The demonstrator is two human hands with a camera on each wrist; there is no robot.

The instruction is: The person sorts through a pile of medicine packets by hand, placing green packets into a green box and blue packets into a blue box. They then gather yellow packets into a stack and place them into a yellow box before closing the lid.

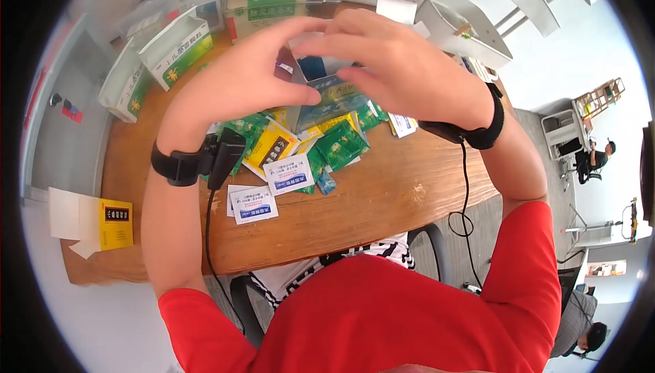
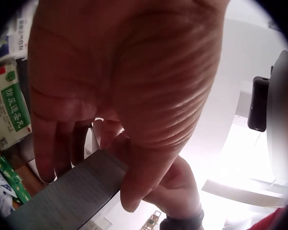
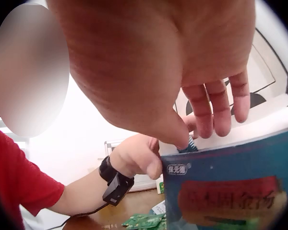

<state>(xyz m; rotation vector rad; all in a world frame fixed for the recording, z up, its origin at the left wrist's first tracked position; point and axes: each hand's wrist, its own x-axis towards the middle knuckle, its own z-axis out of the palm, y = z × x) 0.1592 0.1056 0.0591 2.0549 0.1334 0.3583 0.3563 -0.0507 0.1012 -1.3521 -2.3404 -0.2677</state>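
A blue open-topped box (image 1: 334, 100) with Chinese lettering stands on the table, partly hidden by both hands. My left hand (image 1: 249, 73) grips the box's side; in the left wrist view its thumb and fingers lie on either side of a grey printed panel (image 2: 72, 196). Over the opening, my right hand (image 1: 406, 59) reaches down with its thumb at the rim. In the right wrist view, a small teal sachet (image 3: 191, 145) with a serrated edge shows under that thumb, pinched at the fingertips. The other right fingers extend over the box's white inner wall.
Green and yellow sachets (image 1: 341, 144) lie piled before the box, with white sachets (image 1: 254, 204) nearer me. Open cartons (image 1: 177, 52) stand at left, a yellow box (image 1: 116, 224) at the left edge. Behind are a clear bin (image 1: 266, 1) and a white tray (image 1: 464, 35).
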